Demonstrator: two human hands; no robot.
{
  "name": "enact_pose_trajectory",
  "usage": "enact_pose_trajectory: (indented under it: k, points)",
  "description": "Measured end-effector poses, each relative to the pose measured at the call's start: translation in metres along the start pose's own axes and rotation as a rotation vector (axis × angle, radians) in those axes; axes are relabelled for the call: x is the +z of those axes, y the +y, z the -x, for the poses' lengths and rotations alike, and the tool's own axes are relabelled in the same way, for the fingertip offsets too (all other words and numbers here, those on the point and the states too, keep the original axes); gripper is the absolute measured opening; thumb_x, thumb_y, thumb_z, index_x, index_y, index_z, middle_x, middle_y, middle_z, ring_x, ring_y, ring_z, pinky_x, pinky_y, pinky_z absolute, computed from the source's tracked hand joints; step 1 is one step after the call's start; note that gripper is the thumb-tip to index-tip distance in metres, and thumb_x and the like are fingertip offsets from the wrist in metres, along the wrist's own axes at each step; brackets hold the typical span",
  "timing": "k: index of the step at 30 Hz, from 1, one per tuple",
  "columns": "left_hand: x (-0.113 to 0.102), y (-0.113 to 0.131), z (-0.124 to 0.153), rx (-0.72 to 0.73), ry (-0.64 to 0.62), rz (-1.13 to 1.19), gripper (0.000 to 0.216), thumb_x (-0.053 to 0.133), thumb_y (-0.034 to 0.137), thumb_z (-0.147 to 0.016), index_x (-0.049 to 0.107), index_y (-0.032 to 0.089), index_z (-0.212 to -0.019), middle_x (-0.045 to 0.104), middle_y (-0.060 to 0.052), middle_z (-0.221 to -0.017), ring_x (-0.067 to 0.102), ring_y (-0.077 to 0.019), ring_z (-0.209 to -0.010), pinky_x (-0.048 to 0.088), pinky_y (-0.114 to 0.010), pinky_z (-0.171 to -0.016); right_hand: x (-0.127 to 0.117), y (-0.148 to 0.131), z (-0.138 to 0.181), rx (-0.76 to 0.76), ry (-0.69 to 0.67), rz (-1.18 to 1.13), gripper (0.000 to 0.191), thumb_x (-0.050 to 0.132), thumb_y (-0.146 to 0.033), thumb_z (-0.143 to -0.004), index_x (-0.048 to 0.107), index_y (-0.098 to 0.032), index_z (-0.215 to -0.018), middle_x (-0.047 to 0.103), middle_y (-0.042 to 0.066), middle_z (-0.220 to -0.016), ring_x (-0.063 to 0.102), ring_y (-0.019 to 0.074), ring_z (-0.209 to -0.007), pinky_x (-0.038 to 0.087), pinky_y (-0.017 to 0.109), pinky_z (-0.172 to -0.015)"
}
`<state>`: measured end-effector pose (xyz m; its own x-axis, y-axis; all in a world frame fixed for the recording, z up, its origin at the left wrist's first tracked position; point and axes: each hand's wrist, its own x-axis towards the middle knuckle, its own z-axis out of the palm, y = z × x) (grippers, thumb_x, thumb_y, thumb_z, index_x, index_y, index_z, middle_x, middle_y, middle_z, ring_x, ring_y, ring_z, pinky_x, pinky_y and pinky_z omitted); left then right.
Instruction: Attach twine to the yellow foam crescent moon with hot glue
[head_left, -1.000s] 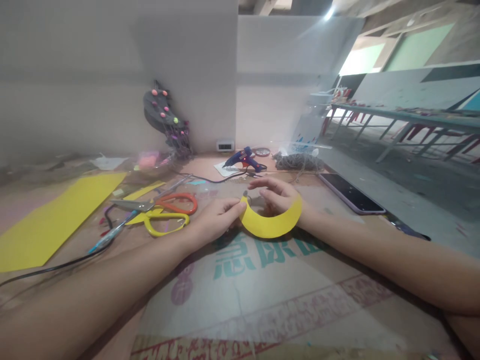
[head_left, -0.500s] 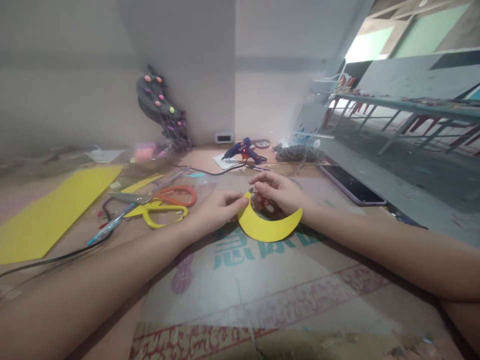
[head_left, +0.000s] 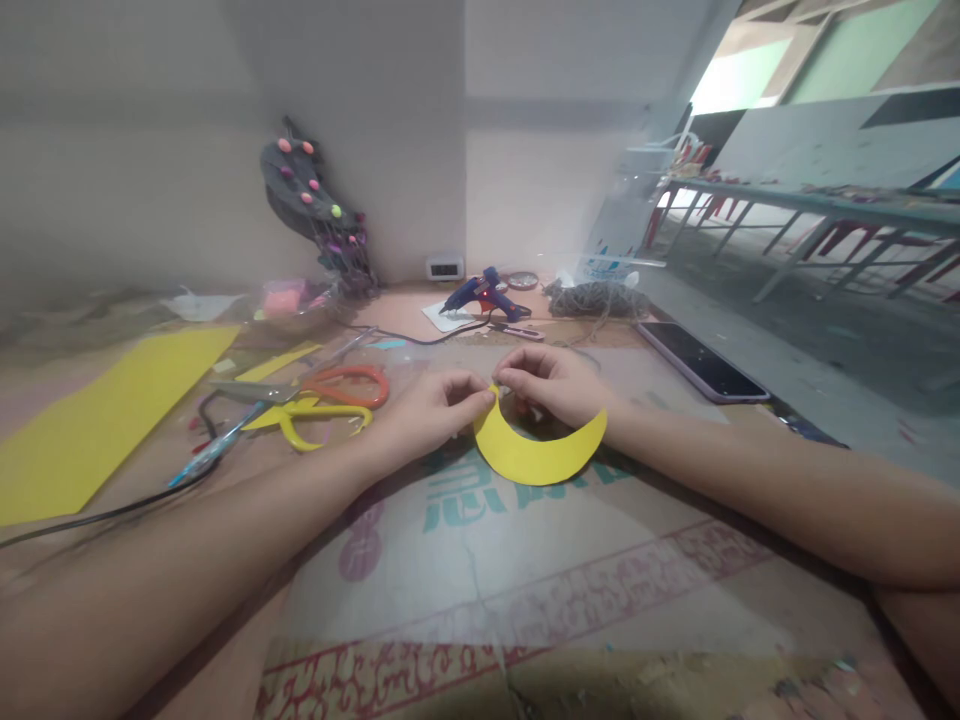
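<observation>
A yellow crescent-shaped cutout (head_left: 540,462), seemingly paper or card, curves below both hands. My left hand (head_left: 454,405) pinches its upper left tip between thumb and forefinger. At that same tip, my right hand (head_left: 544,380) has thumb and forefinger pressed together. Something small and greyish shows at the tip, too small to name. The crescent's other horn points up beside my right wrist. A printed sheet (head_left: 480,590) with green characters and a red border covers the table under my hands.
Left of my left hand lie orange-and-yellow-handled scissors (head_left: 341,388), a light blue pen (head_left: 214,455) and a yellow sheet (head_left: 97,430). A blue glue gun (head_left: 480,292) with a lit red light stands behind. Grey yarn (head_left: 596,298) and a phone (head_left: 701,362) lie right.
My right hand's thumb and forefinger have closed and come down onto the crescent's tip. My left hand keeps its pinch, and the crescent has barely shifted.
</observation>
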<state>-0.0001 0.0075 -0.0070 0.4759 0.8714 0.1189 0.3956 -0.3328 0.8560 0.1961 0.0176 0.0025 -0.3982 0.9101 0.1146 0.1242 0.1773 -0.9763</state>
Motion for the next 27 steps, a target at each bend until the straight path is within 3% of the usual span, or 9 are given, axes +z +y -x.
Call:
enact_pose_trajectory:
  k: [5, 10, 15, 27]
  points:
    - [0.0004, -0.0014, 0.0000, 0.015, 0.048, -0.033, 0.032, 0.053, 0.046, -0.088, 0.063, 0.016, -0.080, 0.057, 0.002, -0.063, 0.050, -0.0105, -0.055, 0.036, -0.021, -0.049, -0.0022, 0.0040, -0.0007, -0.065, -0.037, -0.041, 0.032, 0.066, -0.047, -0.078, 0.056, -0.019, -0.091, 0.045, -0.009, -0.054, 0.039, 0.0057, -0.041, 0.030, 0.020, -0.039]
    - [-0.0004, 0.0028, 0.0025, 0.030, 0.064, -0.050, 0.034, 0.052, 0.048, -0.088, 0.063, 0.017, -0.081, 0.057, 0.002, -0.063, 0.050, -0.0105, -0.055, 0.037, -0.021, -0.050, -0.0042, 0.0079, -0.0021, -0.062, -0.057, -0.018, 0.035, 0.068, -0.048, -0.077, 0.056, -0.019, -0.093, 0.046, -0.008, -0.056, 0.040, 0.0064, -0.043, 0.029, 0.020, -0.040]
    - [-0.0005, 0.0060, 0.0045, 0.037, 0.088, -0.059, 0.034, 0.051, 0.048, -0.089, 0.062, 0.017, -0.081, 0.058, 0.002, -0.065, 0.051, -0.0102, -0.056, 0.037, -0.021, -0.051, -0.0027, 0.0066, -0.0028, -0.043, -0.045, -0.012, 0.035, 0.068, -0.050, -0.076, 0.055, -0.019, -0.086, 0.044, -0.009, -0.051, 0.037, 0.0061, -0.041, 0.027, 0.020, -0.039]
    - [-0.0001, 0.0016, 0.0020, -0.021, 0.016, 0.031, 0.034, 0.053, 0.049, -0.088, 0.062, 0.017, -0.085, 0.055, 0.003, -0.063, 0.049, -0.0094, -0.053, 0.035, -0.020, -0.048, -0.0019, 0.0067, -0.0027, -0.100, 0.011, 0.052, 0.026, 0.065, -0.043, -0.077, 0.057, -0.019, -0.083, 0.052, -0.005, -0.063, 0.042, 0.0071, -0.047, 0.031, 0.023, -0.046]
